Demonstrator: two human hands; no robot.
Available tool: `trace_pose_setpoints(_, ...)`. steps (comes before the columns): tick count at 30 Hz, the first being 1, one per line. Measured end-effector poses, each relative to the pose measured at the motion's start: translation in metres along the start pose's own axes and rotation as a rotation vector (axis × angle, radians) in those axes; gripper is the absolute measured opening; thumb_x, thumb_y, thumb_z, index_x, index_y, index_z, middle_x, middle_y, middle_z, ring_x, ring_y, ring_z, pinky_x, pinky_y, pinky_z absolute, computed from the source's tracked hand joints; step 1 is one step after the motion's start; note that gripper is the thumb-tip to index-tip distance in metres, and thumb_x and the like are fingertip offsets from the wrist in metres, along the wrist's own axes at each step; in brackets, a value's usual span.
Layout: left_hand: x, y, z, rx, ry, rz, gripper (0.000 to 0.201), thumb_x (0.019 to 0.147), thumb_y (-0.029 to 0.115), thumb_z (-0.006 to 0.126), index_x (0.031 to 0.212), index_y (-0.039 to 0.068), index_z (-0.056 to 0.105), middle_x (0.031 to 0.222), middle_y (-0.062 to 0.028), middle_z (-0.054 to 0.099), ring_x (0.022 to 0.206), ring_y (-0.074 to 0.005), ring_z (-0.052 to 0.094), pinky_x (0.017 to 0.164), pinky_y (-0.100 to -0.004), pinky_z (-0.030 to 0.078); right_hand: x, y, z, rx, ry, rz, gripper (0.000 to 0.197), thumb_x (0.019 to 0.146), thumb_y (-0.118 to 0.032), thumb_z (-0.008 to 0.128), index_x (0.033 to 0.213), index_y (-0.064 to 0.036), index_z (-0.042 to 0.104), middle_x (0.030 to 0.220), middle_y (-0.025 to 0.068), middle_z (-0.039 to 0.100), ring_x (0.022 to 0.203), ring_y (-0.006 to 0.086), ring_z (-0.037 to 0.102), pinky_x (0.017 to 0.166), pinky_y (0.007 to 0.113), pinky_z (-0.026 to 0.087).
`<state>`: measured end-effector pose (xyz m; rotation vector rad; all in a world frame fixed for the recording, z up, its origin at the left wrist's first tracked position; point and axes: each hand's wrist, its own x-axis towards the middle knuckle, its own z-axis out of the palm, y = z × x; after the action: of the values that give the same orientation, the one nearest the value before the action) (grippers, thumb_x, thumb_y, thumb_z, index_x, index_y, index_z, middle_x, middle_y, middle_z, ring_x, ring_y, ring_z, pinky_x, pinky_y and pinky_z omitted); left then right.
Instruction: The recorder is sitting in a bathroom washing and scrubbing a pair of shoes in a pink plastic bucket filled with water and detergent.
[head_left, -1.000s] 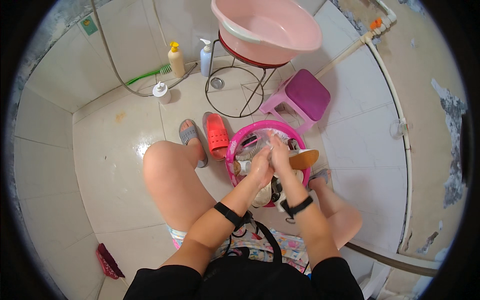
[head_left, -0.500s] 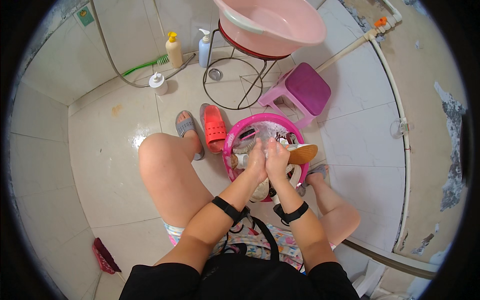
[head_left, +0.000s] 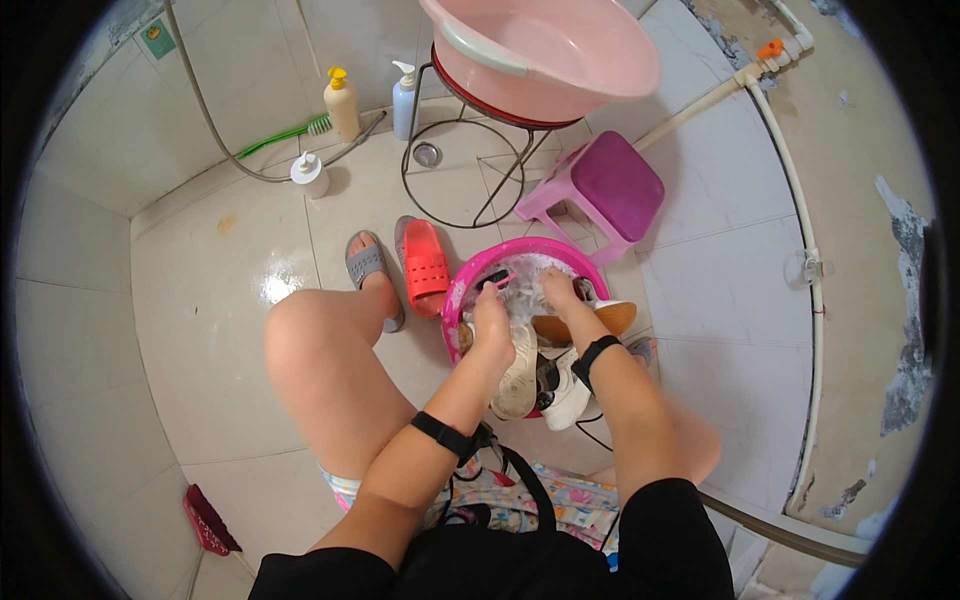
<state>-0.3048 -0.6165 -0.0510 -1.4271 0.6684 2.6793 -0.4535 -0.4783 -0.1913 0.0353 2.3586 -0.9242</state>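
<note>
"Pink tub [head_left: 525,243] on the floor [head_left: 230,370]: contents?"

"Shoes [head_left: 568,398] crowded among suds [head_left: 525,297]."

"State of the hands?"

"Left hand [head_left: 492,320] beside a black-and-pink object [head_left: 494,279]; right hand [head_left: 558,288] down in the suds. Finger opening and hold: cannot tell for either."

"Handling?"

"Shoes probably waterlogged, heavy, flexible, soap-slick. Grip inside the heel, not on smooth soles."

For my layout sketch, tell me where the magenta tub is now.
In the head view, the magenta tub sits on the floor just right of centre, the red slipper to its left, the purple stool at its upper right.
</note>
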Motion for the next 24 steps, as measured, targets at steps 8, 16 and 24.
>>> trace_pose_setpoints(8,0.011,0.005,-0.004,-0.007,0.061,0.075,0.053,0.093,0.040,0.035,0.130,0.002,0.038,0.133,-0.0178,0.038,0.123,-0.0265,0.035,0.102,-0.0384,0.026,0.009,0.000,0.046,-0.657,-0.098,-0.055,0.057,0.075,-0.014,0.059,0.126,0.0008,0.038,0.115,0.0260,0.054,0.107,0.0364,0.053,0.089,0.041,0.044)
trace_pose_setpoints(16,0.019,0.004,-0.009,-0.030,0.095,0.071,0.044,0.093,0.040,0.037,0.115,0.004,0.050,0.109,-0.0094,0.052,0.101,-0.0179,0.048,0.090,-0.0350,0.036,0.018,-0.010,0.051,-0.646,-0.209,0.082,0.034,0.070,-0.013,0.064,0.103,-0.0034,0.063,0.107,0.0234,0.059,0.104,0.0332,0.057,0.087,0.039,0.046)
trace_pose_setpoints(24,0.018,0.006,-0.017,-0.027,0.084,0.069,0.044,0.093,0.039,0.036,0.115,0.004,0.049,0.106,-0.0103,0.054,0.099,-0.0198,0.050,0.090,-0.0348,0.036,0.009,-0.017,0.063,-0.576,-0.223,0.144,0.041,0.076,-0.021,0.059,0.112,-0.0016,0.057,0.115,0.0209,0.056,0.108,0.0337,0.054,0.089,0.038,0.044)
